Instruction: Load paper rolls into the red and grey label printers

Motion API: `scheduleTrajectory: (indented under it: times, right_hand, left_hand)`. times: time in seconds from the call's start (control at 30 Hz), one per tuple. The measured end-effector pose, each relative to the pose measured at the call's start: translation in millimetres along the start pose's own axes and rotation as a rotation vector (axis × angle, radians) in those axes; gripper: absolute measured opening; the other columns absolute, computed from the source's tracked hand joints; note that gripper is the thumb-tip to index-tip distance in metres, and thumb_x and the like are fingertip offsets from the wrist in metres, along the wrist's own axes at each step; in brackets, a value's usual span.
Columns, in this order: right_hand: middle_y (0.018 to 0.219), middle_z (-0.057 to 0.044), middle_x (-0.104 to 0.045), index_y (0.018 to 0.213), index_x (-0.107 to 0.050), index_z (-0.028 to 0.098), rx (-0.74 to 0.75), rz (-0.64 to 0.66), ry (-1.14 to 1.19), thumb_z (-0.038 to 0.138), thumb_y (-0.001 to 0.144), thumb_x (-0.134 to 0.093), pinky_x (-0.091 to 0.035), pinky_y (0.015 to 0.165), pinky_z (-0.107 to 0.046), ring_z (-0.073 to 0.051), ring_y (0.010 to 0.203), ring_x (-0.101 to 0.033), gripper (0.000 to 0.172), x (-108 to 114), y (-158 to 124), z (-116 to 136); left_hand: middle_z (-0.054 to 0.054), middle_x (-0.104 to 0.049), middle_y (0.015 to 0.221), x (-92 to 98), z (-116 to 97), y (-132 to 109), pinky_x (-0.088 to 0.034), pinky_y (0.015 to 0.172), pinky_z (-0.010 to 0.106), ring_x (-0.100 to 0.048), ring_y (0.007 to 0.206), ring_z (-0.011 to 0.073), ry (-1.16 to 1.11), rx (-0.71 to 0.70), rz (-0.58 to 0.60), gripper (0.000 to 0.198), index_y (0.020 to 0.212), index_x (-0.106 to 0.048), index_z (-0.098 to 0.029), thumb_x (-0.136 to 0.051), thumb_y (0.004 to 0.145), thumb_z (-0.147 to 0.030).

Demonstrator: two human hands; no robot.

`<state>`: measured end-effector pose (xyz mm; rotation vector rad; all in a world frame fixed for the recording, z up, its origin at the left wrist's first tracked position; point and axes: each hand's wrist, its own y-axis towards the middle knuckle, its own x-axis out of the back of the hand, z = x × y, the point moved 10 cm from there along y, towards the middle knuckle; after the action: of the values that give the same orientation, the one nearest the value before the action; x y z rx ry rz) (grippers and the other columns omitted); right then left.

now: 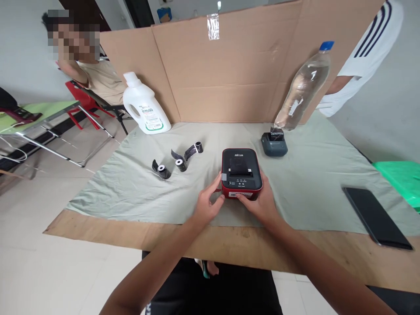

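A small black-and-red label printer (pixel 242 158) sits on the cloth in front of me, its top slot facing up with a dark strip in it. My left hand (pixel 209 200) holds its left side, thumb by the front corner. On the other side, my right hand (pixel 262 200) grips the right side, with the thumb against the front label. Three small dark rolls with loose tails lie left of the printer: one roll (pixel 163 171), a second roll (pixel 180 164) and a third roll (pixel 198 147). Behind it to the right stands a smaller dark grey printer (pixel 274 148) with a black strip sticking out.
A white jug (pixel 146 107) and a clear bottle (pixel 303 89) with a blue cap stand before a cardboard screen (pixel 226 70). A black phone (pixel 377 216) lies at the right edge, near a green plastic item (pixel 398 177). Two people are beyond the table.
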<state>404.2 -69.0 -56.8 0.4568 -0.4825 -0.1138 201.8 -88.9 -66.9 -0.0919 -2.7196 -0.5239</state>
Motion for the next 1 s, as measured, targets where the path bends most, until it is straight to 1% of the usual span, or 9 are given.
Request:
scheduleTrajectory:
  times: [0.07,0.13,0.27,0.33,0.57,0.7,0.77,0.87,1.0]
  right_hand:
    - [0.16,-0.019,-0.045,0.162,-0.03,0.024,0.028,-0.007,-0.04,0.052,0.076,-0.085,-0.038,0.122,-0.068,-0.041,0.15,-0.044,0.105,2,0,3]
    - [0.163,-0.02,-0.039,0.164,-0.026,0.025,0.059,-0.007,-0.067,0.052,0.079,-0.083,-0.036,0.124,-0.068,-0.041,0.154,-0.038,0.105,4,0,7]
    - [0.164,-0.02,-0.037,0.162,-0.027,0.025,0.115,0.013,-0.085,0.048,0.084,-0.079,-0.035,0.125,-0.067,-0.039,0.156,-0.036,0.097,5,2,13]
    - [0.165,-0.02,-0.036,0.16,-0.029,0.026,0.119,0.025,-0.098,0.048,0.083,-0.078,-0.035,0.125,-0.067,-0.039,0.156,-0.037,0.094,4,4,13]
    - [0.166,-0.02,-0.035,0.148,-0.04,0.024,0.181,0.018,-0.106,0.051,0.08,-0.078,-0.034,0.125,-0.066,-0.04,0.157,-0.035,0.082,4,10,16]
    - [0.154,-0.02,-0.05,0.138,-0.05,0.024,0.269,0.064,-0.16,0.057,0.078,-0.08,-0.04,0.118,-0.067,-0.041,0.145,-0.047,0.075,6,19,17]
    - [0.147,-0.02,-0.056,0.135,-0.053,0.025,0.346,0.101,-0.184,0.06,0.078,-0.08,-0.043,0.114,-0.068,-0.042,0.137,-0.052,0.072,6,22,18]
    - [0.146,-0.02,-0.056,0.138,-0.054,0.024,0.465,0.105,-0.174,0.058,0.081,-0.081,-0.045,0.112,-0.066,-0.042,0.134,-0.053,0.071,11,23,21]
    - [0.149,-0.018,-0.054,0.143,-0.052,0.026,0.5,0.129,-0.158,0.053,0.084,-0.081,-0.045,0.112,-0.064,-0.04,0.136,-0.052,0.071,12,22,21]
  left_hand:
    - [0.011,-0.051,0.164,7.5,-5,2,-0.063,0.098,0.041,-0.061,0.138,0.0285,0.05,-0.073,-0.061,0.065,0.161,-0.044,-0.025,-0.051,0.096,-0.027]
    - [0.013,-0.052,0.162,12.2,-13,4,-0.062,0.094,0.043,-0.064,0.132,0.0286,0.112,-0.167,-0.1,0.064,0.16,-0.043,-0.026,-0.052,0.097,-0.028]
    - [0.012,-0.061,0.152,8.7,-29,6,-0.057,0.101,0.046,-0.062,0.13,0.0279,0.16,-0.315,-0.06,0.06,0.157,-0.043,-0.027,-0.053,0.099,-0.027]
    - [0.012,-0.062,0.15,7.0,-28,7,-0.056,0.101,0.045,-0.061,0.13,0.0273,0.147,-0.315,-0.036,0.058,0.156,-0.045,-0.028,-0.054,0.099,-0.027]
    - [0.013,-0.06,0.15,4.0,-19,8,-0.054,0.1,0.042,-0.058,0.133,0.028,0.145,-0.226,0.002,0.055,0.152,-0.048,-0.023,-0.052,0.098,-0.029]
    - [0.014,-0.059,0.15,3.4,-22,8,-0.053,0.101,0.042,-0.056,0.135,0.0288,0.134,-0.239,0.003,0.054,0.151,-0.048,-0.022,-0.051,0.098,-0.03]
    - [0.014,-0.06,0.148,3.8,-22,8,-0.054,0.097,0.042,-0.058,0.132,0.0292,0.104,-0.255,-0.008,0.055,0.15,-0.049,-0.022,-0.053,0.096,-0.028]
    - [0.015,-0.061,0.144,3.9,-23,9,-0.055,0.086,0.038,-0.06,0.127,0.0293,0.053,-0.291,-0.035,0.054,0.147,-0.052,-0.023,-0.056,0.094,-0.025]
    - [0.017,-0.059,0.143,1.5,-26,8,-0.054,0.08,0.034,-0.059,0.125,0.0287,0.044,-0.348,-0.06,0.054,0.148,-0.051,-0.021,-0.058,0.094,-0.025]
